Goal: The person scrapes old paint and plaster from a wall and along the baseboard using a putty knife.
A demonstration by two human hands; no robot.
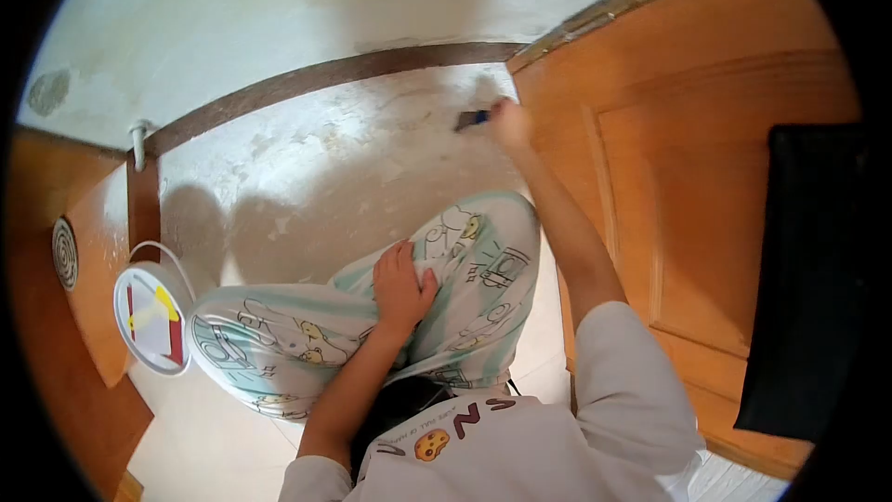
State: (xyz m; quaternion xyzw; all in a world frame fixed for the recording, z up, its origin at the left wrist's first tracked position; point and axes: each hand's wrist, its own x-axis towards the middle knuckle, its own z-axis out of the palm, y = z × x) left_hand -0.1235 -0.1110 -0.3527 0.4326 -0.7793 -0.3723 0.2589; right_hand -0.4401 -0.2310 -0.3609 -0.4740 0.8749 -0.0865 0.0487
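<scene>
Observed right fingers [503, 110] closed round apparent scraper [466, 121]; judged light and stiff, best taken by handle [482, 116]; noted left fingers [395, 265] loosely spread on trousers [488, 265]

The floor [200, 418] is pale and smooth, crossed by thin joint lines. Near its left edge stands a round white bucket [118, 305], its slim handle [151, 243] arched up; dark red, yellow and white patches mark its top.
</scene>
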